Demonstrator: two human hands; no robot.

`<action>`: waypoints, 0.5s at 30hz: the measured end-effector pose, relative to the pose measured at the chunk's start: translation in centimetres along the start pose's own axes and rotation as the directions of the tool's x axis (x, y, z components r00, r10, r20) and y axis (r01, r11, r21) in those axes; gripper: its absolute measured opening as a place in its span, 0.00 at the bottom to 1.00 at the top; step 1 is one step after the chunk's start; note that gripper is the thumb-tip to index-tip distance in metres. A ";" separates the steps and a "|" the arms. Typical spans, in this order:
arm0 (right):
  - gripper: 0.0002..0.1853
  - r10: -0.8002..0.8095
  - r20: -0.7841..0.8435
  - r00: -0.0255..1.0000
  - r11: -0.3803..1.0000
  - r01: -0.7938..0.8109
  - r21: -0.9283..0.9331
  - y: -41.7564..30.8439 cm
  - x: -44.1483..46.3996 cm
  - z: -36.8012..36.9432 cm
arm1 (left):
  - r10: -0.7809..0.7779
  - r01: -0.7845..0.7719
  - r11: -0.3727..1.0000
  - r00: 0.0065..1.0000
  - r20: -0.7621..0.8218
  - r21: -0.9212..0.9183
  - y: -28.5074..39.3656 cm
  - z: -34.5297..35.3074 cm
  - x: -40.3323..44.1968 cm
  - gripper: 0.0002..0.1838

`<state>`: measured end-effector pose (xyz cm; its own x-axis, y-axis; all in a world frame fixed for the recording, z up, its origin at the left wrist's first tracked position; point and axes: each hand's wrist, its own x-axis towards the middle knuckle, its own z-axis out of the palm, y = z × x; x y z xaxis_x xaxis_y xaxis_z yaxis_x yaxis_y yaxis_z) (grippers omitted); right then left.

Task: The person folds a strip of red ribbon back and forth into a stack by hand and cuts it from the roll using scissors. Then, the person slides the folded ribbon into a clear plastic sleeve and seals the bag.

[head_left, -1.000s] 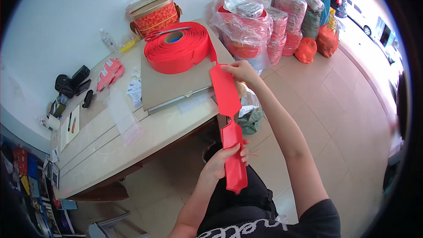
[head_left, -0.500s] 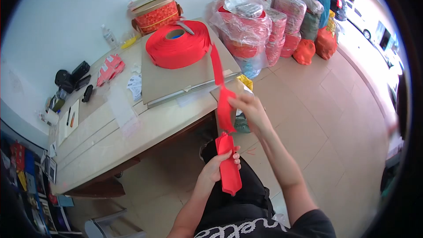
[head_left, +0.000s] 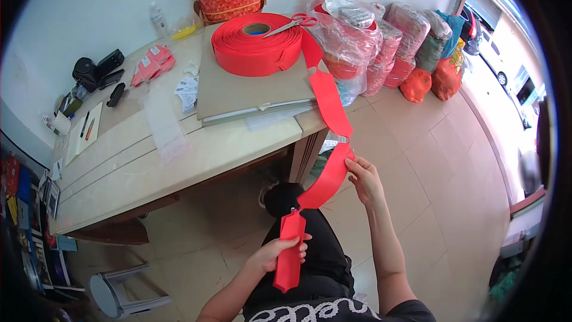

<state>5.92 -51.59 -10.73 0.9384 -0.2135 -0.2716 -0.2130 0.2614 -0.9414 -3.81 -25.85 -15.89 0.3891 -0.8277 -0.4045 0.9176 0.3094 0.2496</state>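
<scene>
A large roll of red ribbon [head_left: 253,53] lies on a flat grey board [head_left: 238,98] on the table. Scissors [head_left: 298,21] with red handles rest on top of the roll. From the roll a red strip [head_left: 331,104], narrowed at intervals, hangs over the table edge towards me. My right hand [head_left: 364,179] pinches the edge of this strip between thumb and fingers. Over my lap, my left hand [head_left: 281,253] is wrapped round a folded stack of red ribbon [head_left: 290,256], which joins the strip at its upper end.
Bagged bundles [head_left: 408,30] line the wall at the right. A red patterned basket [head_left: 229,0] stands behind the roll. On the table [head_left: 238,155] lie red packets [head_left: 153,65], a notebook [head_left: 89,128] with pens and black cases [head_left: 98,68]. A stool [head_left: 116,289] stands at lower left.
My right hand has moved right and down, drawing the strip into a longer curve. The folded stack in my left hand has shifted slightly left and down. The view has turned a little.
</scene>
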 end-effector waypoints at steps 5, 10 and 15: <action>0.08 -0.073 0.104 0.992 0.972 0.094 -0.213 -1.0 -0.1 1.6 | -0.137 0.140 0.987 0.990 -0.039 0.076 0.6 0.1 -3.4 0.19; 0.16 0.082 0.162 0.983 0.981 -0.051 -0.189 -1.7 0.9 2.9 | -0.222 0.226 0.967 0.974 -0.044 0.120 0.2 0.9 -5.3 0.18; 0.22 0.049 0.253 0.966 0.925 0.052 -0.377 -2.3 2.7 3.9 | -0.209 0.214 0.972 0.976 -0.061 0.099 -0.7 0.6 -5.4 0.18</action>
<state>9.98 -49.07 -8.55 0.9652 0.0445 -0.2579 -0.2507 -0.1245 -0.9600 -6.56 -21.92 -13.33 0.1929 -0.8439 -0.5006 0.9670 0.0768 0.2431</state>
